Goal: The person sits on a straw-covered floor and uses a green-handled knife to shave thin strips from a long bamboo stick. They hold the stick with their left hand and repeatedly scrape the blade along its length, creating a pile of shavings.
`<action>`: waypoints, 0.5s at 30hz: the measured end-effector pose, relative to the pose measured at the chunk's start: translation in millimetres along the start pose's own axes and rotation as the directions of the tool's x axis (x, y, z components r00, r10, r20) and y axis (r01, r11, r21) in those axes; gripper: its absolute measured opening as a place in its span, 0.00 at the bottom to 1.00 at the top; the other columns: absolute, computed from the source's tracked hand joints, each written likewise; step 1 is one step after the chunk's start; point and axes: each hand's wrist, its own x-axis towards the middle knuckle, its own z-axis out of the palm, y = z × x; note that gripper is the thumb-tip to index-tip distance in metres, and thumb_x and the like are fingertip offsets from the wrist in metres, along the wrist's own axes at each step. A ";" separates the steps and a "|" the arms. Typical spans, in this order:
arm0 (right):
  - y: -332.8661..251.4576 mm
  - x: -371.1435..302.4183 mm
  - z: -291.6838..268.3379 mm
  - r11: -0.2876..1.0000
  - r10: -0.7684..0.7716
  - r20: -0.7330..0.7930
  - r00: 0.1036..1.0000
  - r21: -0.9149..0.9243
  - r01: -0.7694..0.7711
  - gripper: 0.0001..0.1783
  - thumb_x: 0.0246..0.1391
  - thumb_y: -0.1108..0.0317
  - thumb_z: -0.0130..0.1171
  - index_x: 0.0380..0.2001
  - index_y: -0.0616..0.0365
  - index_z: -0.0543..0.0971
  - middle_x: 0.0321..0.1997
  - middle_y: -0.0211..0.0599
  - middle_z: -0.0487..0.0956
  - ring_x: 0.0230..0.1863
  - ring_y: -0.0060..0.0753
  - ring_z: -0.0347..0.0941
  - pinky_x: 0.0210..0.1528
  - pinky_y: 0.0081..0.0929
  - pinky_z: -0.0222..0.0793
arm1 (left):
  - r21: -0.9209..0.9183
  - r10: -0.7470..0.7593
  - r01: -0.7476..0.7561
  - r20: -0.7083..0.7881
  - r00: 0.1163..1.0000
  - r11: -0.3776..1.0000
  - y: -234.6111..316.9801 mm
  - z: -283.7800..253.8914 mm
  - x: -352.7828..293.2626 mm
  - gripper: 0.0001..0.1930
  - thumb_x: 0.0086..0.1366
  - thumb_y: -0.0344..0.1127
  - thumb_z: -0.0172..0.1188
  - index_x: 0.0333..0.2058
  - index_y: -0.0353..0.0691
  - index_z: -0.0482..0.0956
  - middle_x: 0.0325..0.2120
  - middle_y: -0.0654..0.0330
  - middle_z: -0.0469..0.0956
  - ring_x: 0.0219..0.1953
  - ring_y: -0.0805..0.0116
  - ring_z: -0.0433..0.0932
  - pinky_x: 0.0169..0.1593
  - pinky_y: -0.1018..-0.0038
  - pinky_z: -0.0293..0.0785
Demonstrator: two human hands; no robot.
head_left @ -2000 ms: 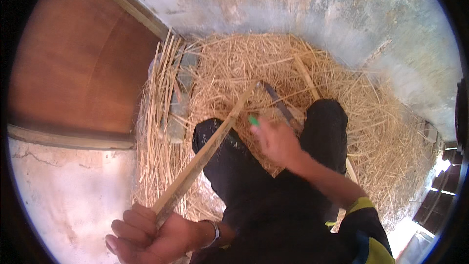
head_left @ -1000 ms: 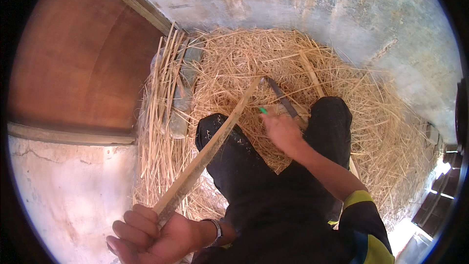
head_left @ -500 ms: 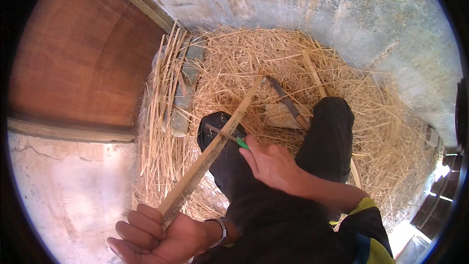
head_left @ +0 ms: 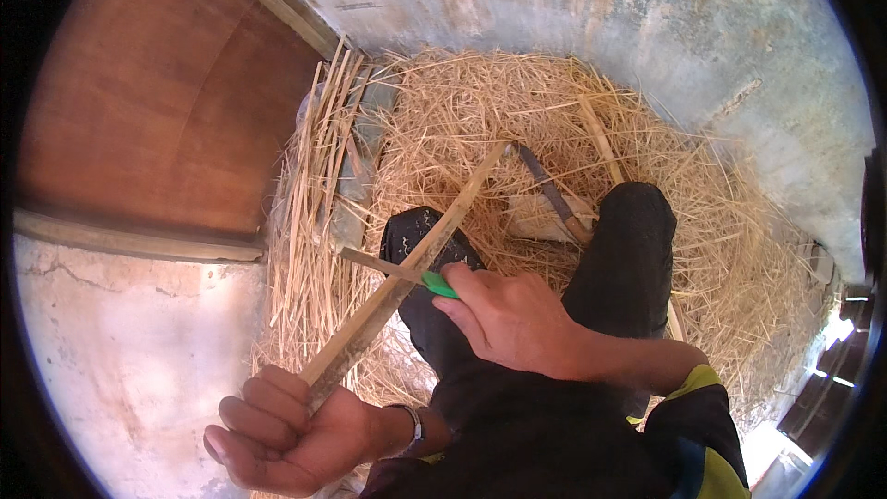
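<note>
The long wooden strip [head_left: 381,305] slants from near left to far centre, across the left knee [head_left: 427,224]. It looks light, stiff and dry, perhaps splintery along its edges; the near end seems the best grip, clear of the blade. There the left hand [head_left: 294,432] is curled around it. The right hand [head_left: 517,322] is closed on a green-handled knife [head_left: 381,264] crossing the strip. Straw [head_left: 490,97] lies beyond.
</note>
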 end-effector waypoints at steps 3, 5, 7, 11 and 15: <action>50.6 -2.4 15.7 0.975 0.136 -0.008 0.991 -0.177 -0.135 0.13 0.60 0.61 0.48 0.35 0.62 0.69 0.16 0.52 0.73 0.20 0.55 0.73 0.20 0.47 0.68 | 0.021 -0.013 0.014 -0.053 0.999 1.000 0.8 7.4 -1.7 0.22 0.64 0.34 0.47 0.14 0.51 0.48 0.11 0.71 0.44 0.13 0.80 0.41 0.20 0.77 0.39; 57.2 3.1 5.8 0.942 0.251 0.027 0.968 -0.237 -0.238 0.12 0.59 0.62 0.51 0.33 0.61 0.69 0.18 0.51 0.74 0.21 0.54 0.73 0.21 0.46 0.67 | 0.022 0.018 -0.016 -0.069 0.997 1.000 5.5 4.7 -2.8 0.22 0.64 0.34 0.47 0.14 0.51 0.48 0.11 0.71 0.43 0.13 0.80 0.41 0.20 0.77 0.38; 42.3 1.2 2.1 0.981 0.156 0.014 0.988 -0.115 -0.154 0.12 0.58 0.62 0.52 0.33 0.61 0.69 0.20 0.51 0.74 0.22 0.54 0.74 0.22 0.46 0.67 | 0.076 0.068 -0.062 -0.072 0.995 0.995 1.9 6.2 -8.0 0.22 0.65 0.34 0.47 0.14 0.51 0.48 0.10 0.71 0.43 0.12 0.80 0.42 0.19 0.78 0.39; 14.4 -10.3 2.0 0.999 0.052 0.050 0.997 -0.013 -0.051 0.13 0.57 0.61 0.54 0.36 0.60 0.69 0.19 0.48 0.74 0.20 0.52 0.73 0.21 0.42 0.68 | -0.052 -0.003 0.013 0.170 0.985 0.999 4.8 -2.0 -9.1 0.20 0.65 0.34 0.46 0.15 0.51 0.49 0.10 0.71 0.44 0.12 0.80 0.42 0.19 0.78 0.40; 5.0 -3.5 2.1 0.985 0.144 0.131 0.981 -0.114 -0.130 0.14 0.57 0.60 0.55 0.36 0.60 0.69 0.17 0.44 0.74 0.18 0.50 0.73 0.19 0.41 0.68 | -0.091 -0.012 0.028 0.179 0.984 0.995 9.0 -7.6 -0.3 0.18 0.65 0.33 0.46 0.16 0.49 0.51 0.10 0.70 0.44 0.12 0.80 0.42 0.19 0.77 0.40</action>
